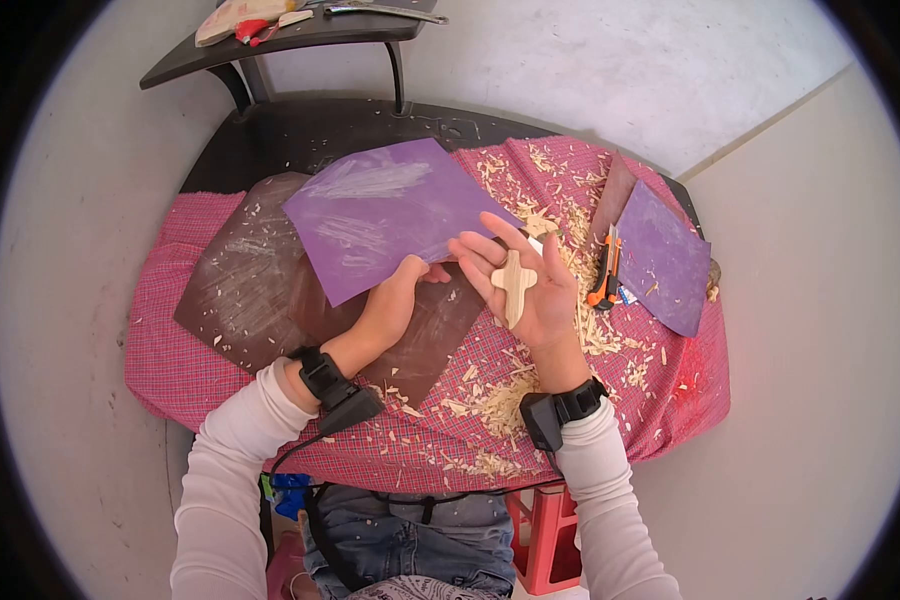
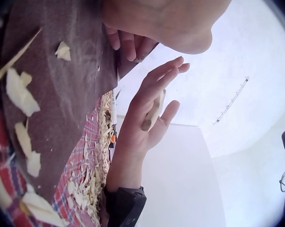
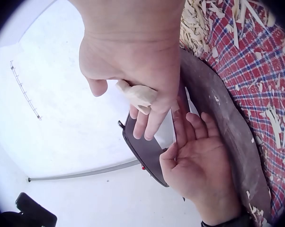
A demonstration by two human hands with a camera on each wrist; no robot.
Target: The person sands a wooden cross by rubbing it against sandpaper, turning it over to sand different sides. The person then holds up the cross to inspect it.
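A small wooden cross with rounded arms (image 1: 514,288) lies on the upturned palm of the right hand (image 1: 545,300), whose fingers are extended. The left hand (image 1: 395,300) pinches the lower edge of a purple sandpaper sheet (image 1: 380,215) between thumb and fingers; pale dust streaks mark the sheet. In the right wrist view the cross (image 3: 141,96) rests against the right palm, and the left hand (image 3: 199,165) holds the sheet's edge. From the left wrist view, the cross (image 2: 154,111) shows edge-on in the right hand (image 2: 145,104).
Brown sheets (image 1: 240,270) lie under the purple one on a red checked cloth (image 1: 170,340). Wood shavings (image 1: 505,405) are scattered around. An orange-black cutter (image 1: 606,270) lies beside another purple sheet (image 1: 665,260) at the right. A raised black shelf (image 1: 320,32) stands at the back left.
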